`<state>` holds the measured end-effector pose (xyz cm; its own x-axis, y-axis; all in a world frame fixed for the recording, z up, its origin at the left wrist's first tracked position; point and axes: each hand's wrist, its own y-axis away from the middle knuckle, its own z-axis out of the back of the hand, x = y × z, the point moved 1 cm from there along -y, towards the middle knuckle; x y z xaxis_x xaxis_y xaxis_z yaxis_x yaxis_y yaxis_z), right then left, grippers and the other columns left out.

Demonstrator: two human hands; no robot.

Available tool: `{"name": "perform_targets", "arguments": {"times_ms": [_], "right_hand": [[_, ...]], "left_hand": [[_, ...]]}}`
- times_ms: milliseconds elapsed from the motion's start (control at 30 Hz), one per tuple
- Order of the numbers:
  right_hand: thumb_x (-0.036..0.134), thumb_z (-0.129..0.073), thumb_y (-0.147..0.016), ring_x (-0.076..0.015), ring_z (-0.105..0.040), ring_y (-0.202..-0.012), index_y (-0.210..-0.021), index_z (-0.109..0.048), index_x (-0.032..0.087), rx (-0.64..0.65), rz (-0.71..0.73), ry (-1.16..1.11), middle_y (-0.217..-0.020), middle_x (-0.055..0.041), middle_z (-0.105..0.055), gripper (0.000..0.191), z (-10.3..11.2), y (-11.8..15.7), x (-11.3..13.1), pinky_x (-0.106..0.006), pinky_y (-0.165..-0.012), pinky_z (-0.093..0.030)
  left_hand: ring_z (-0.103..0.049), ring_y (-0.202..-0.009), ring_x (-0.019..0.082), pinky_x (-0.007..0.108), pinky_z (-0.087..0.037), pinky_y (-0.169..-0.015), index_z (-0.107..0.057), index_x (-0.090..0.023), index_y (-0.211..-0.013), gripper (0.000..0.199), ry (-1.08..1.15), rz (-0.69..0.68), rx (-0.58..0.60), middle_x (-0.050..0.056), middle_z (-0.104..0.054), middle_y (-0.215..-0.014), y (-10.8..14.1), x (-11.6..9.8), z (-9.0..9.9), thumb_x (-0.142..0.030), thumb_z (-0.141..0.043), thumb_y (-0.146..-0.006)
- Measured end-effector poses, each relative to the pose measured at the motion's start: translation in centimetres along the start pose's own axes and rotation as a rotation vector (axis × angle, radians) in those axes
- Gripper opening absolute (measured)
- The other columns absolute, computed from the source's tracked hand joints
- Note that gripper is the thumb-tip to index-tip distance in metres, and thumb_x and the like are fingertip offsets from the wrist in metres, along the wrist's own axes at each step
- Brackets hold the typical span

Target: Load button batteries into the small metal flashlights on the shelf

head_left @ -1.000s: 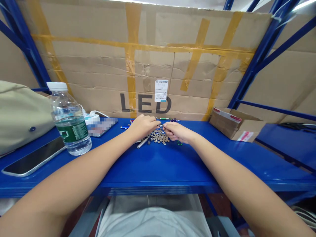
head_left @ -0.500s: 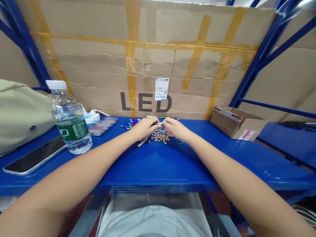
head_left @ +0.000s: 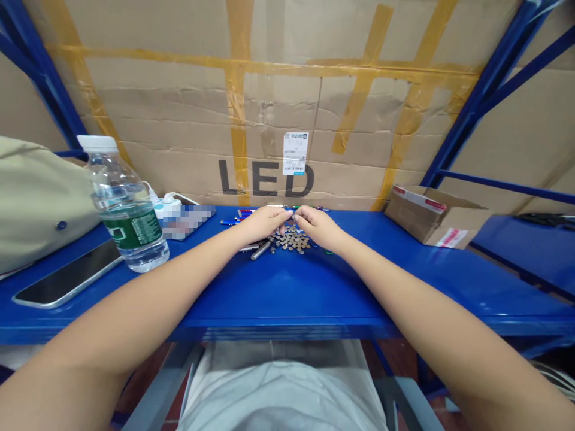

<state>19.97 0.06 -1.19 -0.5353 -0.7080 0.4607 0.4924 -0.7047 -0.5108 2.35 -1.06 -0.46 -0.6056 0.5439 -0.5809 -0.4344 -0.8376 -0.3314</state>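
Over a pile of small round silver discs that look like button cells (head_left: 291, 239), my two hands meet at the fingertips. My left hand (head_left: 268, 222) is closed, thumb and fingers pinched together. Facing it, my right hand (head_left: 318, 225) is closed too, its fingers curled. Whatever small thing sits between them is mostly covered by the fingers. Silver pen-like tubes (head_left: 260, 250) lie just below my left hand. Behind it are blue and red pen-like tubes (head_left: 231, 222). A bit of a green ring (head_left: 329, 251) shows under my right hand.
On the left of the blue table (head_left: 287, 293) stand a water bottle (head_left: 130, 209) and a phone (head_left: 67, 275), beside a beige bag (head_left: 40, 203). A white power strip (head_left: 167, 208) lies behind. An open carton (head_left: 431, 215) sits at right. A large cardboard sheet (head_left: 179, 131) closes off the back.
A dark tube with a silver end showed between my fingertips earlier; now the fingers cover most of what is there. More silver tubes show by my left hand. The view has tilted slightly down.
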Motion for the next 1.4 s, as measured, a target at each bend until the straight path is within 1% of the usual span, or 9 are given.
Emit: {"name": "perform_targets", "arguments": {"times_ms": [100, 200, 300, 500, 633, 800, 1033, 1233, 1400], "right_hand": [[0.03, -0.042, -0.09, -0.0154, -0.05, -0.069, -0.076, -0.048, 0.02, -0.013, 0.054, 0.07, -0.075, -0.0018, -0.059, 0.017, 0.2, 0.0, 0.3, -0.027, -0.066, -0.036], [0.03, -0.041, -0.091, -0.0159, -0.052, -0.07, -0.078, -0.049, 0.02, -0.001, 0.063, 0.094, -0.078, -0.003, -0.061, 0.018, 0.2, 0.0, 0.1, -0.027, -0.067, -0.037], [0.03, -0.039, -0.094, -0.017, -0.054, -0.073, -0.081, -0.051, 0.02, 0.012, 0.11, 0.164, -0.082, -0.0052, -0.063, 0.021, 0.2, 0.0, -0.2, -0.028, -0.068, -0.037], [0.026, -0.034, -0.098, -0.0196, -0.058, -0.086, -0.094, -0.055, 0.019, 0.065, 0.215, 0.337, -0.095, -0.009, -0.065, 0.022, 0.5, 0.1, -0.1, -0.029, -0.074, -0.039], [0.023, -0.038, -0.096, -0.0211, -0.06, -0.089, -0.098, -0.057, 0.019, 0.037, 0.19, 0.418, -0.098, -0.0096, -0.066, 0.019, 0.7, 0.2, 0.4, -0.029, -0.075, -0.04], [0.026, -0.038, -0.095, -0.0208, -0.059, -0.085, -0.096, -0.055, 0.019, -0.049, 0.181, 0.288, -0.094, -0.0091, -0.066, 0.019, 1.4, 0.2, 0.1, -0.031, -0.076, -0.041], [0.033, -0.037, -0.096, -0.0194, -0.055, -0.077, -0.091, -0.052, 0.02, -0.309, 0.05, 0.152, -0.082, -0.0054, -0.061, 0.02, 3.7, 0.4, -1.1, -0.031, -0.074, -0.041], [0.031, -0.039, -0.094, -0.0182, -0.053, -0.073, -0.089, -0.052, 0.02, -0.328, 0.034, 0.124, -0.077, -0.0038, -0.059, 0.018, 4.0, 0.4, -1.4, -0.031, -0.071, -0.04], [0.032, -0.042, -0.092, -0.0182, -0.052, -0.071, -0.085, -0.053, 0.02, -0.252, 0.056, 0.109, -0.072, -0.0028, -0.059, 0.018, 3.6, 0.1, -1.4, -0.031, -0.07, -0.039]], "left_hand": [[-0.053, -0.061, 0.011, 0.024, -0.039, -0.058, -0.063, -0.016, -0.097, 0.028, 0.047, -0.026, -0.064, 0.002, -0.066, -0.078, 0.0, 0.0, 0.0, -0.041, -0.053, -0.089], [-0.051, -0.066, 0.012, 0.024, -0.038, -0.06, -0.064, -0.016, -0.09, 0.024, 0.026, -0.052, -0.111, 0.001, -0.063, -0.076, 0.2, -0.3, 0.1, -0.039, -0.06, -0.085], [-0.041, -0.054, 0.008, 0.022, -0.031, -0.051, -0.059, -0.016, -0.078, 0.026, 0.138, 0.061, -0.007, -0.003, -0.05, -0.061, 0.4, -0.7, 0.2, -0.039, -0.055, -0.089], [-0.024, -0.045, 0.003, 0.017, -0.012, -0.039, -0.052, -0.016, -0.08, 0.026, 0.786, 0.367, 0.276, -0.004, -0.04, -0.063, 0.7, -0.8, 0.5, -0.04, -0.059, -0.088], [-0.017, -0.042, 0.003, 0.016, -0.012, -0.038, -0.054, -0.016, -0.081, 0.029, 0.849, 0.398, 0.323, -0.006, -0.032, -0.058, 0.7, -1.1, 1.0, -0.044, -0.054, -0.091], [-0.024, -0.041, 0.006, 0.021, -0.02, -0.042, -0.058, -0.018, -0.083, 0.029, 0.457, 0.258, 0.285, -0.005, -0.038, -0.056, 1.1, -1.4, 1.3, -0.042, -0.045, -0.094], [-0.058, -0.079, 0.017, 0.025, -0.04, -0.07, -0.071, -0.019, -0.084, 0.014, -0.48, -0.333, 0.424, 0.004, -0.064, -0.084, 1.4, -1.3, 0.0, -0.03, -0.062, -0.083], [-0.059, -0.08, 0.016, 0.025, -0.04, -0.07, -0.073, -0.02, -0.082, 0.009, -0.613, -0.359, 0.438, 0.003, -0.064, -0.085, 0.7, -1.7, -0.1, -0.027, -0.067, -0.081], [-0.062, -0.08, 0.015, 0.023, -0.039, -0.068, -0.07, -0.019, -0.09, 0.017, -0.558, -0.194, 0.385, 0.001, -0.07, -0.086, 0.5, -1.7, 0.1, -0.024, -0.074, -0.074]]}}
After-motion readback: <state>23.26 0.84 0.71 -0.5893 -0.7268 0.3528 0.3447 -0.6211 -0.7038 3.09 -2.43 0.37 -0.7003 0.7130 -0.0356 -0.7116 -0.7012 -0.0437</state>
